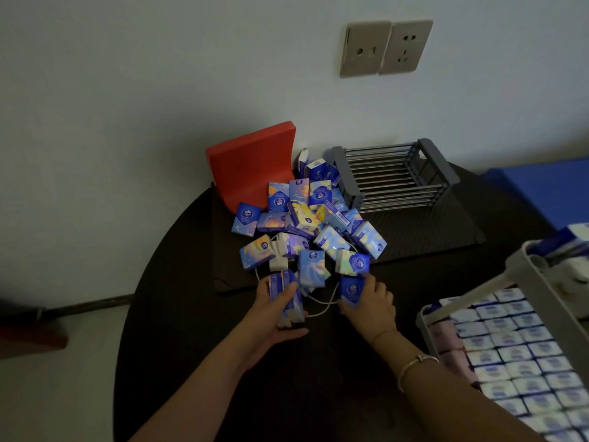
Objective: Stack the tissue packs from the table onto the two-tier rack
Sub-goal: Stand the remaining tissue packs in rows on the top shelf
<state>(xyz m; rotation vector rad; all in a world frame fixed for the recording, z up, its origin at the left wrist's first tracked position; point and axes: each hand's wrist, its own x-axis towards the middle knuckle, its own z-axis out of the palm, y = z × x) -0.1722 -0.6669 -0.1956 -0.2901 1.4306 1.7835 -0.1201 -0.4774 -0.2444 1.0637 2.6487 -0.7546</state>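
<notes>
dim light, head view looking down on a dark round worktop [178,314] set against a pale wall. left hand [271,317] grips a small bundle of tissue packs [287,301] standing on edge, thumb across the front and fingers cupped beneath; exact count of packs in the bundle unclear. right hand [371,303] has fingers curled round a single blue pack [350,290] at the near edge of the heap, a thin bracelet [414,365] on that wrist. loose heap of tissue packs [306,224] lies in the middle of the worktop, jumbled, some flat, some tilted, partly on a dark mat [424,228]. a white cable [322,309] loops out from under the heap, between the two hands. two-tier rack [522,275] at the right edge, grey frame; its lower tier is filled with tidy rows of pale packs [513,352], and a few more packs sit on the upper tier at top right. behind the heap, a red plastic piece [251,164] stands against the wall, and beside it a grey rack with metal bars [392,177] rests on the mat, several packs touching its left side. two wall plates [385,47] above, a switch and a socket. blue surface [548,189] at far right.
</notes>
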